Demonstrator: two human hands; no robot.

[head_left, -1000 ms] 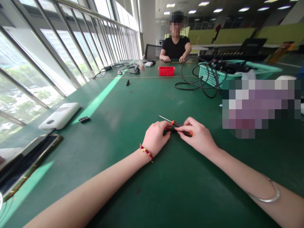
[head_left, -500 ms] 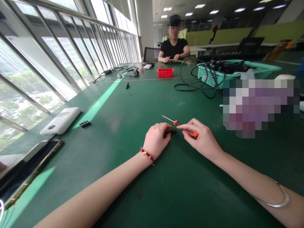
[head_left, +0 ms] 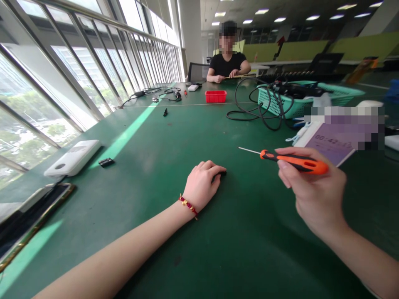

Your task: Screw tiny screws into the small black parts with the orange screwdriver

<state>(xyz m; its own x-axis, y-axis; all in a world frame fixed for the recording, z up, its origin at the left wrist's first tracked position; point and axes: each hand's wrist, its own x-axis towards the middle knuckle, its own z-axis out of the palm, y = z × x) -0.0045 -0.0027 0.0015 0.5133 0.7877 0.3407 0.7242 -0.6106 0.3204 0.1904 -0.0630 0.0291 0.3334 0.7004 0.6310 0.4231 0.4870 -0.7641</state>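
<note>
My left hand rests on the green table, its fingers closed round a small black part that is mostly hidden under them. Raised above the table on the right, my right hand grips an orange and black screwdriver by its handle. The thin shaft points left, and its tip is in the air, apart from the black part. Farther left on the table lies a small black block.
A white device and a phone lie at left. Farther back are a small black piece, a red tray and a teal basket with cables. A screen stands at right. Someone sits opposite.
My right hand has lifted the screwdriver up and to the right, away from the black part. My left hand stays on the part. The person opposite has shifted their hands slightly.
</note>
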